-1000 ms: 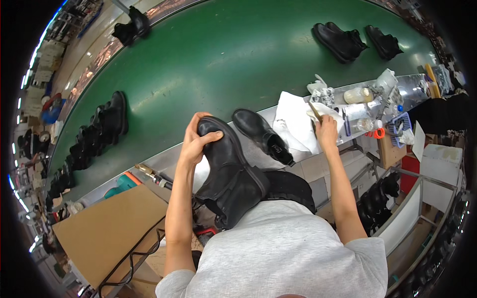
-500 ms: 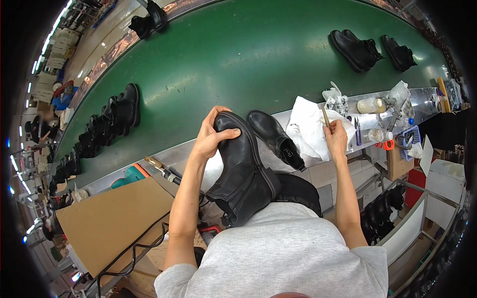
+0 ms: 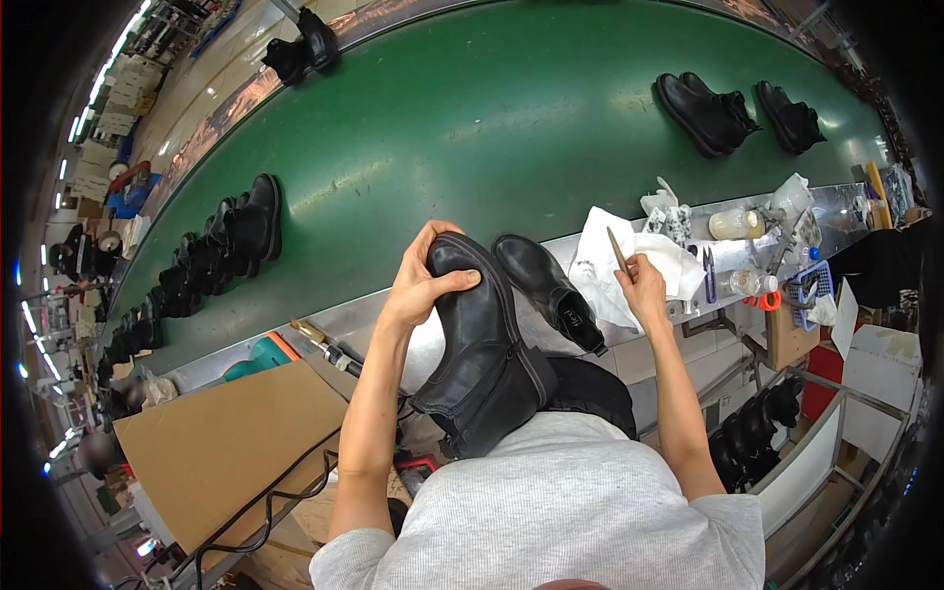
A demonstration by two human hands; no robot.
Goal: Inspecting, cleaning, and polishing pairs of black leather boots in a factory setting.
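Boot, held: one black ankle boot [image 3: 482, 344], toe up and shaft down against the person's grey shirt, at the near edge of the metal bench [image 3: 393, 315].
Left hand: left hand [image 3: 423, 280] is clamped over the toe of the held boot, thumb on top and fingers wrapped around its far side.
Right hand: right hand [image 3: 644, 285] pinches one thin pale stick tool [image 3: 619, 251], which points up and away from the held boot; the hand rests over a white cloth [image 3: 629, 261].
Boot, lying: one second black boot [image 3: 551, 290] lies on its side on the bench, just right of the held boot and touching the cloth's edge.
Bench clutter: right of the cloth, two clear bottles [image 3: 737, 224], one pair of orange-handled scissors [image 3: 769, 298] and crumpled white rags.
Conveyor: one green belt [image 3: 472, 118] runs beyond the bench.
Boots, far right: three black boots [image 3: 708, 108] stand on the belt, well apart from the held boot.
Boots, left: a row of black boots [image 3: 211, 256] on the belt's left edge; the exact count cannot be told.
Boots, far left: one pair [image 3: 300, 44] at the belt's far rim.
Cardboard: one brown sheet [image 3: 216, 442] lies below and left of the held boot.
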